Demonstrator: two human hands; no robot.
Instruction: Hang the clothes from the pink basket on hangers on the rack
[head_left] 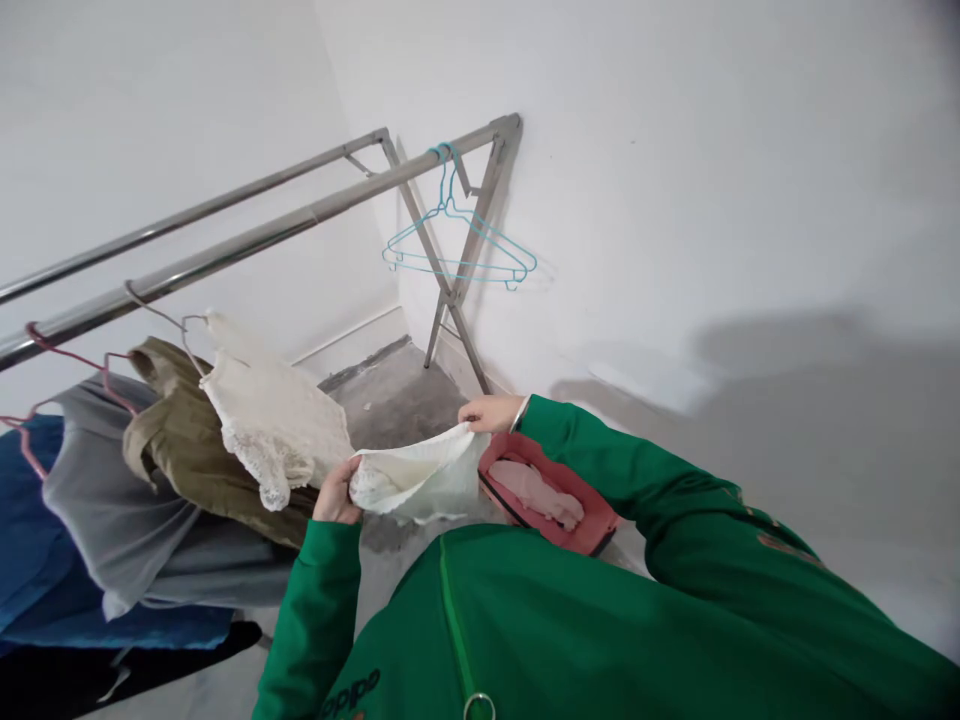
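Observation:
A white garment (427,478) is stretched between my two hands, its upper edge pulled out and partly open; which kind of garment I cannot tell. My left hand (339,492) is closed on its left end, close to a white lace top (277,410) on a hanger. My right hand (491,412) pinches the other end of the edge. Just below my right hand stands a red basket (600,515) with a pale pink cloth (532,490) inside, partly covered by my green sleeve.
A metal clothes rack (315,215) with two rails runs from the left to the wall. Two blue hangers (459,240) hang near its far end. An olive garment (176,440), a grey garment (120,490) and a blue garment (30,530) hang at the left.

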